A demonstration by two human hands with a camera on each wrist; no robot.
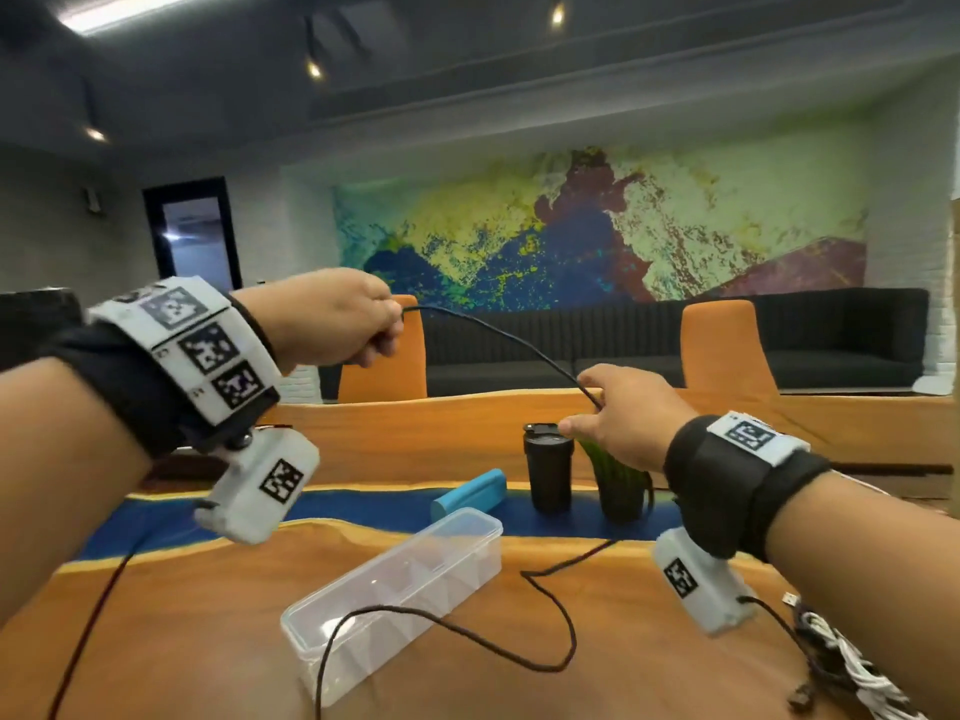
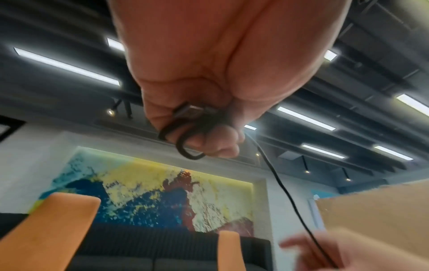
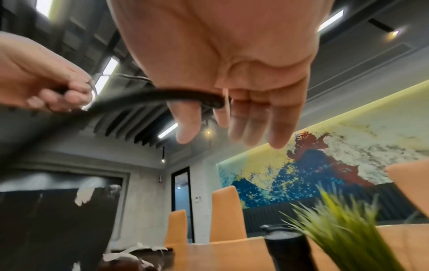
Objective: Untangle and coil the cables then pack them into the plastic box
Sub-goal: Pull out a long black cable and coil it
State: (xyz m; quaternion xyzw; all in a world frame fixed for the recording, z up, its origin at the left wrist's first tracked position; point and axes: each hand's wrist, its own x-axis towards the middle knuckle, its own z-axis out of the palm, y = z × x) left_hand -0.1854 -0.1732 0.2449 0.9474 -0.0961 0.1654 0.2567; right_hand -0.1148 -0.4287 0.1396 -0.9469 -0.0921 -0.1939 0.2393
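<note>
Both hands are raised above the wooden table (image 1: pixel 623 589): the left hand (image 1: pixel 332 317) curls tight around small loops of the black cable (image 1: pixel 511 337), and the right hand (image 1: pixel 631 415), fingers relaxed and straight, lets the cable pass between thumb and forefinger. One long part of this cable lies on the table and goes across the clear plastic box (image 1: pixel 395 579), which stands open below the hands.

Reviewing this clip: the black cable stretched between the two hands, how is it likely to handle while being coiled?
The black cable probably handles floppy: it sags between the left hand and right hand, and its slack snakes loosely past the plastic box. It seems thin and light, bending into small loops in the left hand's fingers. Loose loops may spring open if released.
</note>
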